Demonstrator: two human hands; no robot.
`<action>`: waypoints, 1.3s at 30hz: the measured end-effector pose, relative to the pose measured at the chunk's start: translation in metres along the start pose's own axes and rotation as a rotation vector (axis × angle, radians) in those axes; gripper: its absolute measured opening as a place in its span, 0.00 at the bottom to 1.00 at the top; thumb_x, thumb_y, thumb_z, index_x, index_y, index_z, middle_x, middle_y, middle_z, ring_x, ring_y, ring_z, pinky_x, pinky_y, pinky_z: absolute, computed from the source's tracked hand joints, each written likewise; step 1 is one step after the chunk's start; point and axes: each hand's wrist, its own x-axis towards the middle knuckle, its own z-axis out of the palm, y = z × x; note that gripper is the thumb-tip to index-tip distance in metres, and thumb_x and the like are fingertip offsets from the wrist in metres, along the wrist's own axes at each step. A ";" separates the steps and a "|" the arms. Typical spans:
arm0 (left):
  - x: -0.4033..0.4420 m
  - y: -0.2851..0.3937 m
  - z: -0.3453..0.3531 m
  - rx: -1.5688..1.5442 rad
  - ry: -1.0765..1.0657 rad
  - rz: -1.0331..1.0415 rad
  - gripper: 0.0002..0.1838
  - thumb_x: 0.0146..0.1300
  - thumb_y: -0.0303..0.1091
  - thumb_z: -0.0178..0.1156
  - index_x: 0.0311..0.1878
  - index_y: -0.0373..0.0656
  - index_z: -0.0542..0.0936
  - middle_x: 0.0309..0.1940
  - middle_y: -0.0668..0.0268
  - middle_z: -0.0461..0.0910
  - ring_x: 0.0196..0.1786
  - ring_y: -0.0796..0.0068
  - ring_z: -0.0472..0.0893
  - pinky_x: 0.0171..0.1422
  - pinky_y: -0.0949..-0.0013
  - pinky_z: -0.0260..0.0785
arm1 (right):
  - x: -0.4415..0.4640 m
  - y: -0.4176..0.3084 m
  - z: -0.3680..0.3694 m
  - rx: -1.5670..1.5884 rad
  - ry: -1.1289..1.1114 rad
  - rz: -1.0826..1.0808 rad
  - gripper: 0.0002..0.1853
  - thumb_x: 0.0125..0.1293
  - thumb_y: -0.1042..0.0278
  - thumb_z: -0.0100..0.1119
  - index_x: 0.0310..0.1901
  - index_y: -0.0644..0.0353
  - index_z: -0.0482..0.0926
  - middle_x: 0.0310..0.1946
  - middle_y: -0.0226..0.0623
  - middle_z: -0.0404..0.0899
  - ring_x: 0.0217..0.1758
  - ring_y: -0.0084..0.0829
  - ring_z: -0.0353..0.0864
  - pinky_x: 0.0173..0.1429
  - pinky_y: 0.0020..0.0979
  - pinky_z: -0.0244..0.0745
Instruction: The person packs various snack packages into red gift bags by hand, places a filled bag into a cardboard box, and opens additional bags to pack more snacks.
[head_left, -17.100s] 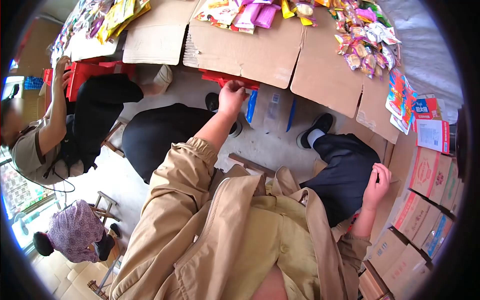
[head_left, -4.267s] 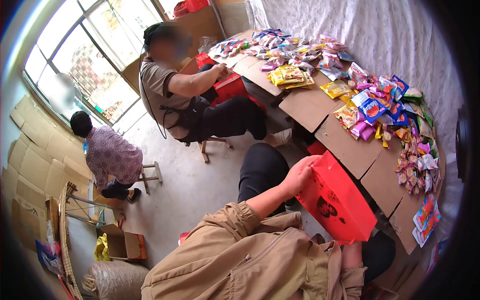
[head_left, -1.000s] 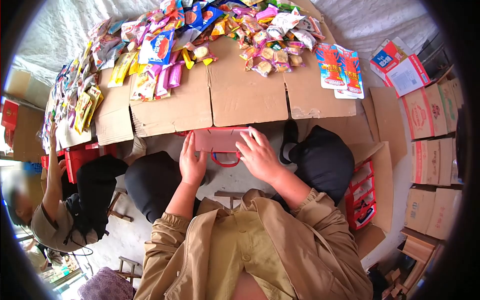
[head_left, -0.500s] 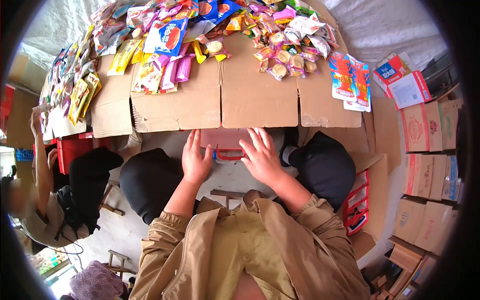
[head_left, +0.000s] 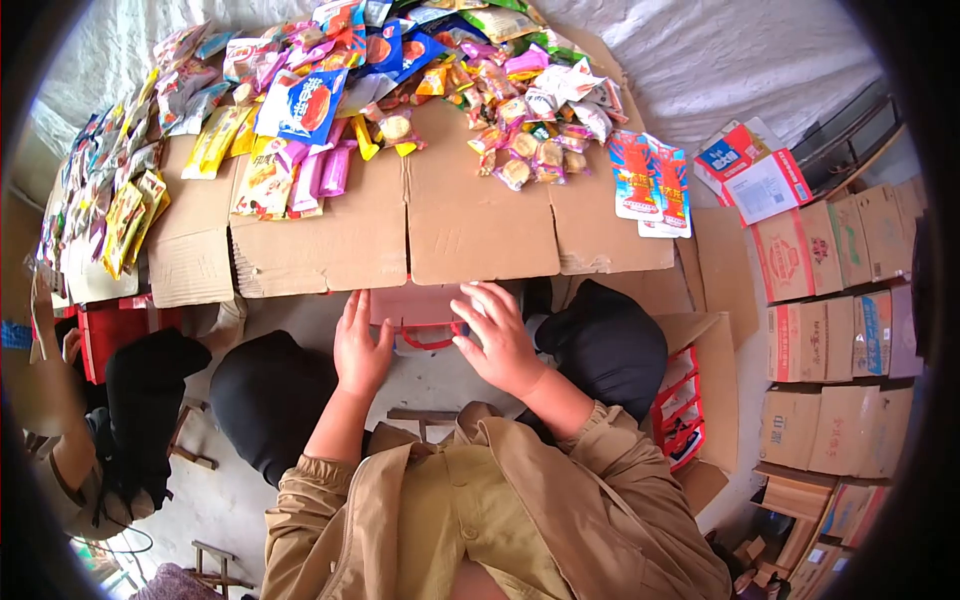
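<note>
Between my hands, partly under the cardboard edge, is a red box (head_left: 425, 308) with a pale inside and a red handle (head_left: 428, 341) toward me. My left hand (head_left: 362, 350) lies at its left side, fingers stretched out. On its right side rests my right hand (head_left: 497, 335), fingers spread, its tips near the cardboard edge. Neither hand is wrapped round anything. Beyond them, on the cardboard tabletop (head_left: 480, 235), lie small wrapped snacks (head_left: 530, 150), purple packets (head_left: 325, 180), a blue packet (head_left: 310, 105) and red-and-blue packets (head_left: 650, 185).
At the left, a co-worker (head_left: 70, 450) sits beside a red box (head_left: 110, 335). An open carton with red bags (head_left: 680, 410) stands right of my knee. Stacked cartons (head_left: 840, 335) line the right side. A small stool (head_left: 215, 565) is at the lower left.
Since a second ago the red box has gone partly under the cardboard edge, with my hands still beside it. The view has shifted slightly. Earlier, I held a red bag up at the table's edge.
</note>
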 end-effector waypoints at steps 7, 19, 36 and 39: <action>0.001 0.000 -0.003 -0.013 -0.030 -0.017 0.38 0.68 0.36 0.67 0.80 0.41 0.67 0.75 0.46 0.71 0.71 0.42 0.74 0.75 0.50 0.69 | 0.049 0.020 -0.054 -0.159 0.085 0.136 0.35 0.63 0.64 0.73 0.71 0.60 0.72 0.72 0.55 0.67 0.74 0.60 0.66 0.78 0.55 0.63; 0.005 0.007 -0.010 -0.018 -0.062 -0.039 0.36 0.67 0.33 0.67 0.77 0.38 0.69 0.72 0.42 0.73 0.71 0.39 0.75 0.74 0.49 0.70 | 0.110 0.128 -0.047 -0.445 0.209 0.295 0.50 0.54 0.55 0.82 0.78 0.52 0.65 0.78 0.52 0.60 0.83 0.58 0.54 0.85 0.56 0.49; 0.002 0.002 -0.008 -0.013 -0.010 0.036 0.39 0.65 0.35 0.69 0.78 0.39 0.68 0.72 0.44 0.73 0.64 0.40 0.78 0.69 0.49 0.74 | 0.109 0.107 -0.025 -0.207 0.261 0.125 0.32 0.56 0.71 0.78 0.62 0.56 0.75 0.60 0.47 0.77 0.66 0.53 0.76 0.70 0.49 0.73; 0.002 0.003 -0.010 -0.047 -0.025 0.028 0.40 0.64 0.35 0.70 0.78 0.39 0.68 0.72 0.45 0.73 0.64 0.40 0.78 0.69 0.49 0.74 | 0.102 0.096 -0.025 -0.169 0.234 0.075 0.29 0.55 0.75 0.77 0.59 0.57 0.76 0.58 0.48 0.78 0.64 0.53 0.78 0.69 0.49 0.75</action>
